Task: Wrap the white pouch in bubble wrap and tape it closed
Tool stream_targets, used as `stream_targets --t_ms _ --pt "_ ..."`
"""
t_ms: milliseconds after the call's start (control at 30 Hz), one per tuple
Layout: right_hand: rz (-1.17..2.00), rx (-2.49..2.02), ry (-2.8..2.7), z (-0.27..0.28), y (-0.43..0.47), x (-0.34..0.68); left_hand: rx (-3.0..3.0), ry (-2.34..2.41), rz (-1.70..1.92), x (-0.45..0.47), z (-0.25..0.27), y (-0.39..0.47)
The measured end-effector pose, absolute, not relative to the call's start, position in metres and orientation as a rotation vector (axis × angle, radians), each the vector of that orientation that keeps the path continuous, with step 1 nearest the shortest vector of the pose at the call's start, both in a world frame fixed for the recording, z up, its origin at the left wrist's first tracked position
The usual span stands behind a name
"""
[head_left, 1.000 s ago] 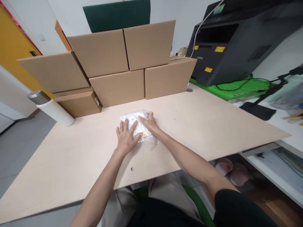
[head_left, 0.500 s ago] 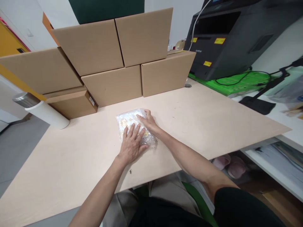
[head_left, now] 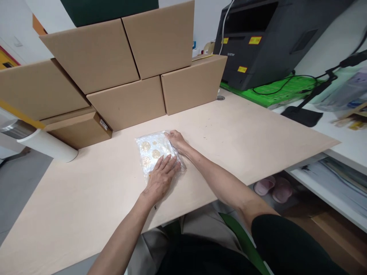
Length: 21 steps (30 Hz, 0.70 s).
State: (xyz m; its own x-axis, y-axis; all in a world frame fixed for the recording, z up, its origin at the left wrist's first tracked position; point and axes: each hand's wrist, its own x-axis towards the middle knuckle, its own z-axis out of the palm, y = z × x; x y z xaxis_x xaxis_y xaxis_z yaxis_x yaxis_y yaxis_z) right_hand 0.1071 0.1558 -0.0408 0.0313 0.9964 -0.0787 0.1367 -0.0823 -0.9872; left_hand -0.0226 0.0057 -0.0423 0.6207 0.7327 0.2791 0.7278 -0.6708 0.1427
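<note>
Plastic-wrapped packet [head_left: 151, 147] with gold discs on its face: in the head view, I see it lying flat on the pale wooden tabletop [head_left: 243, 133], in front of the stacked cardboard boxes [head_left: 126, 103] and apart from them. My left hand [head_left: 161, 178] rests open across its near right part, fingers extended; my right hand [head_left: 177, 140] is at the far right corner, though I cannot tell whether it grips the edge. To smooth the wrap well, I judge, I should press lightly, steadying that corner so the packet doesn't skid.
</note>
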Motion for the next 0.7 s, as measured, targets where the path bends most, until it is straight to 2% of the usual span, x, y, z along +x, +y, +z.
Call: stream_targets --t_ms 100,167,300,367,467,600,700 --pt "1.174 -1.371 -1.236 -0.042 0.156 0.108 2.681 1.013 0.652 -0.024 -0.039 0.001" --pt "1.152 -1.375 -1.223 -0.043 0.155 0.109 2.585 1.031 0.887 -0.028 -0.033 -0.005" --pt "1.161 -1.350 -1.166 -0.045 0.155 0.110 1.950 1.847 1.450 -0.041 -0.018 -0.010" --pt "1.182 -1.333 -1.115 -0.045 0.156 0.110 1.458 2.001 1.412 -0.049 -0.013 -0.007" --pt "1.214 -1.303 -1.021 -0.043 0.156 0.112 1.035 1.763 1.316 -0.056 -0.010 -0.001" --pt "1.288 -1.212 -0.964 -0.038 0.152 0.115 0.921 1.385 1.209 -0.053 -0.008 0.002" --pt "1.357 -1.151 -0.939 -0.032 0.145 0.116 0.880 1.280 1.281 -0.045 -0.005 0.000"
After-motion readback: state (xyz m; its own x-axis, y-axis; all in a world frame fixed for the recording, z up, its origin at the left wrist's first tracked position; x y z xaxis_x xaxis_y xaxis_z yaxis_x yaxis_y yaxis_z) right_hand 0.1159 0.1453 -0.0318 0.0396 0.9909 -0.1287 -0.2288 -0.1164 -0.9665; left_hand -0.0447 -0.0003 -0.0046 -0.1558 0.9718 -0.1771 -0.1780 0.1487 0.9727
